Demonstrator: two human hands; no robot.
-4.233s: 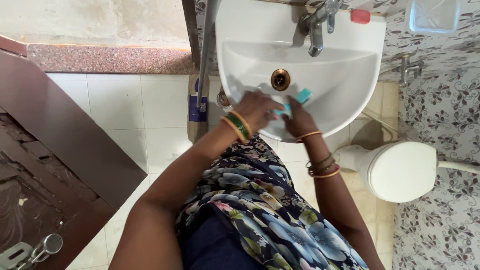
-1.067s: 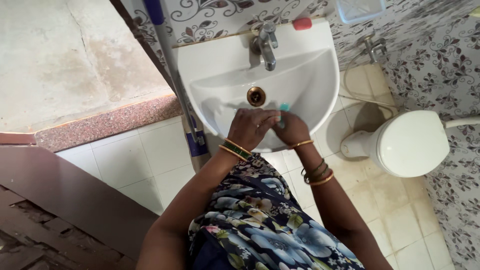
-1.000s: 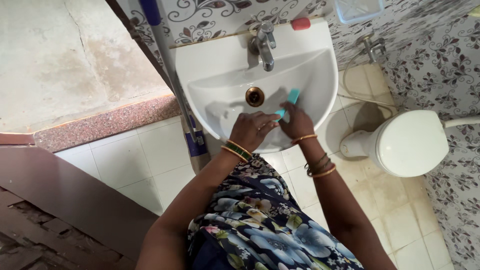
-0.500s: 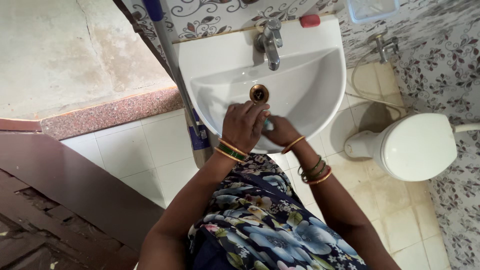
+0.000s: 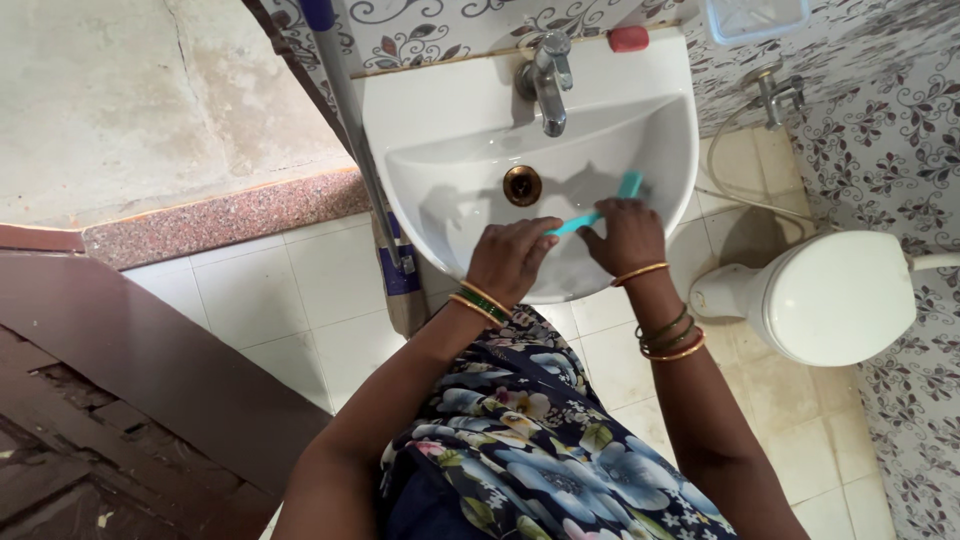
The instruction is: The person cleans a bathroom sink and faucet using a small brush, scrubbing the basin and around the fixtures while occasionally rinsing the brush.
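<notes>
Head view, looking down over both arms. Right hand (image 5: 628, 236) wrapped around the handle of a turquoise brush (image 5: 600, 212), with the brush head pressed against the inner right wall of the white basin (image 5: 455, 120), just beyond the knuckles. Left hand (image 5: 512, 260) close beside the right, fingers curled down on the basin's near slope and touching the handle's near end; whether actually gripping it or only steadying, hard to tell. Brass drain (image 5: 522, 185) just ahead of the left hand; metal tap (image 5: 545, 70) farther ahead, no water visibly running. Red soap bar (image 5: 628, 39) on the rim well beyond the right hand. Mop pole (image 5: 350, 120) leaning just left of the left wrist. White toilet (image 5: 835, 295) off to the right of the right forearm.

Judged as mid-scrub on the bowl's right inner wall. Next move likely calls for firm pressure and a sweep toward the drain, with the left hand bracing against slipping on the curved surface.
</notes>
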